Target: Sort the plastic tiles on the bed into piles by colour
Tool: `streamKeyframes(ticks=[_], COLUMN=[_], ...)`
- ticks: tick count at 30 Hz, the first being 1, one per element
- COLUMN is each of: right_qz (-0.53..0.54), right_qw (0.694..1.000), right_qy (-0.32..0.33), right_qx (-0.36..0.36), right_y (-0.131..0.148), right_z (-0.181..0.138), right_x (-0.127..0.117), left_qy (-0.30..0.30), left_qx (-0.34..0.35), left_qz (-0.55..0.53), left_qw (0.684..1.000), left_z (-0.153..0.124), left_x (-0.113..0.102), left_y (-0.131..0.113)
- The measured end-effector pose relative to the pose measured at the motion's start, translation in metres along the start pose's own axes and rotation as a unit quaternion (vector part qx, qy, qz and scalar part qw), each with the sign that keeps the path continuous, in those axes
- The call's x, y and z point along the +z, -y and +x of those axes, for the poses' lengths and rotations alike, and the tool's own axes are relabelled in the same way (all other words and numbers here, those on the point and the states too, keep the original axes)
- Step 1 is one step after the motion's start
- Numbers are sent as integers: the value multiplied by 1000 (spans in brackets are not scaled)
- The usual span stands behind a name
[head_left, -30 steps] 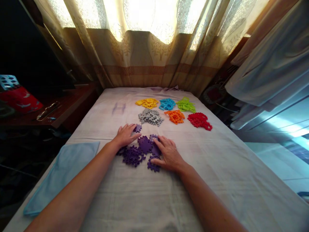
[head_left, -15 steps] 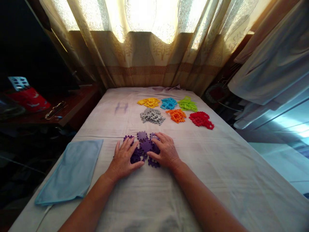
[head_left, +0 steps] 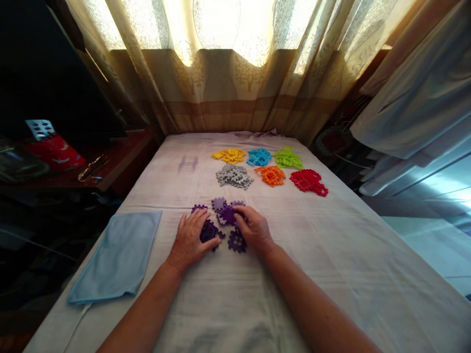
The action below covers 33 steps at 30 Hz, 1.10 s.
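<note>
Several flat purple interlocking tiles with notched edges lie in a loose group on the bed. My left hand (head_left: 190,239) rests with spread fingers over the left part of this group, partly covering a dark purple tile heap (head_left: 209,233). Between the thumb and fingers of my right hand (head_left: 254,228) is a purple tile (head_left: 227,215), pinched at its right edge. Just below it lies a square purple tile with holes (head_left: 236,241). A paler purple tile (head_left: 219,204) sits at the far side of the group.
Beyond are piles of yellow tiles (head_left: 230,156), blue tiles (head_left: 259,157), green tiles (head_left: 288,158), grey tiles (head_left: 234,176), orange tiles (head_left: 271,175) and red tiles (head_left: 308,182). A light blue cloth pad (head_left: 117,257) with a cord lies left. Curtains (head_left: 228,93) hang behind the bed.
My right hand has closed its fingers on a purple tile and lifted or shifted it, uncovering the holed tile below. My left hand stays spread over the heap.
</note>
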State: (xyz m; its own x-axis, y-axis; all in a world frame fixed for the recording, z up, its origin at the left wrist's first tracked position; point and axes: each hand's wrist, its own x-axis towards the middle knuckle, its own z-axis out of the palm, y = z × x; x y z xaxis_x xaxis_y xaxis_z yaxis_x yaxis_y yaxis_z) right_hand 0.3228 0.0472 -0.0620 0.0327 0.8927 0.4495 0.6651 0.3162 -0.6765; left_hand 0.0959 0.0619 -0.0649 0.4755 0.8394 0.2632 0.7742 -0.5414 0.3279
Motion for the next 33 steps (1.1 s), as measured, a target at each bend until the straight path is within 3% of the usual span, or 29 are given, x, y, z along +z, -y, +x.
streamKeyframes(ticks=[3, 6, 11, 17, 25, 29, 33], right_qz=[35, 4, -101, -185, -235, -209, -222], right_qw=[990, 970, 946, 939, 957, 975, 972], right_qy=[-66, -103, -110, -122, -98, -28, 61], right_qx=[117, 218, 286, 261, 141, 65, 51], right_y=[-30, -62, -82, -81, -55, -31, -15], right_z=[7, 12, 13, 13, 12, 21, 35], right_x=[-21, -46, -67, -65, -48, -21, -2], left_qy=[6, 26, 64, 78, 59, 45, 33], left_qx=[1, 14, 27, 34, 22, 20, 21], left_qz=[-25, -33, -18, -12, -31, -40, -49], left_qw=[1000, 999, 997, 996, 998, 998, 998], left_z=[-1, -3, -10, -11, -7, -6, -6], left_x=[-2, -6, -16, -18, -14, -12, -10], left_y=[5, 14, 29, 36, 33, 35, 37])
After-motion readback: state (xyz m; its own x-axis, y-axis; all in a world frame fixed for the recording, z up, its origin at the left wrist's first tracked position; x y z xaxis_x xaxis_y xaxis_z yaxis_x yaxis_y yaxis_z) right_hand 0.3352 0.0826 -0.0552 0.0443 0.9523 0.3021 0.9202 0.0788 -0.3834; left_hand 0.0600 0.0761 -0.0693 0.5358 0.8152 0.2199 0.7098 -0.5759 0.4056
